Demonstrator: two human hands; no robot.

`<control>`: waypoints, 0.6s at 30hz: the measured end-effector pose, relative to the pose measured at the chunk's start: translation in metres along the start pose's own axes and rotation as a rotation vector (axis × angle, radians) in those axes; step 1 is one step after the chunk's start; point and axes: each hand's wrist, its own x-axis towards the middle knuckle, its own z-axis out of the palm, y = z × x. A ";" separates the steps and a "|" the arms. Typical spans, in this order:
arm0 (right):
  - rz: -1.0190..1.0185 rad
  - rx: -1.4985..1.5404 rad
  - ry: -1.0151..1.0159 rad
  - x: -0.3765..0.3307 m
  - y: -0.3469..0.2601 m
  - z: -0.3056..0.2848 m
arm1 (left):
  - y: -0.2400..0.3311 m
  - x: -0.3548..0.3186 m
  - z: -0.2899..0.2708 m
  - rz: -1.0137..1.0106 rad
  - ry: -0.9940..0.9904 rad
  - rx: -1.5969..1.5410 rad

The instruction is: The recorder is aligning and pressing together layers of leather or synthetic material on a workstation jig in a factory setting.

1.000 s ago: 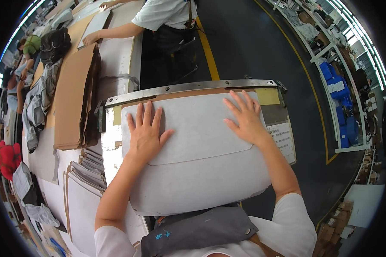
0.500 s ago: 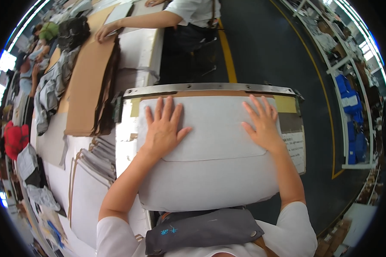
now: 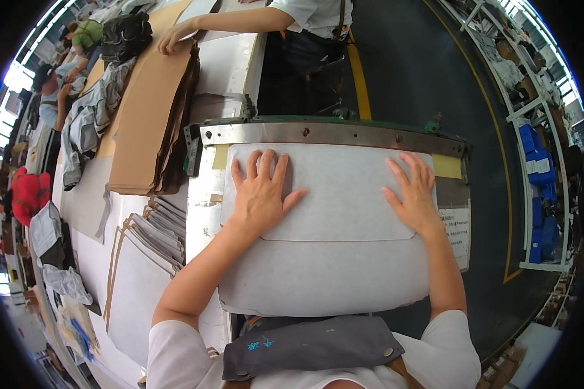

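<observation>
- While both of our palms press flat on it, the pale grey, rounded felt-like fabric panel (image 3: 331,259) lies on the white work table (image 3: 204,220), its far edge tucked against the long grey metal bar (image 3: 331,135) and its near edge hanging over the table towards our body.
- Our left hand (image 3: 261,194) rests open on the panel's left part, fingers spread and pointing at the bar; it grips nothing.
- Our right hand (image 3: 414,194) lies open on the panel's right part, fingers likewise spread, clasping nothing.
- A smaller layer of the same grey fabric (image 3: 340,201) sits under both hands, on top of the larger piece.
- To the left, a stack of brown cardboard sheets (image 3: 152,123) lies on the table, with a co-worker's hand (image 3: 167,43) on its far end.
- Nearer us on the left, grey cut pieces with tan edges (image 3: 146,259) are fanned out.
</observation>
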 end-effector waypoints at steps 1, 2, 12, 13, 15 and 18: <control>0.001 0.009 0.001 0.000 0.000 0.000 | 0.000 0.000 0.000 -0.001 0.000 0.013; 0.004 0.006 0.000 0.000 0.000 0.000 | 0.000 0.000 0.000 0.001 0.000 0.010; 0.331 0.044 -0.143 0.000 0.010 -0.032 | -0.031 -0.001 -0.005 -0.199 0.164 0.116; 0.480 0.045 -0.191 0.002 0.011 -0.037 | -0.027 0.004 -0.016 -0.277 0.068 0.058; 0.493 0.092 -0.180 0.001 0.020 -0.037 | -0.026 0.013 -0.024 -0.344 -0.026 -0.008; 0.492 0.145 -0.131 -0.001 0.037 -0.029 | -0.038 0.017 -0.028 -0.363 -0.053 -0.076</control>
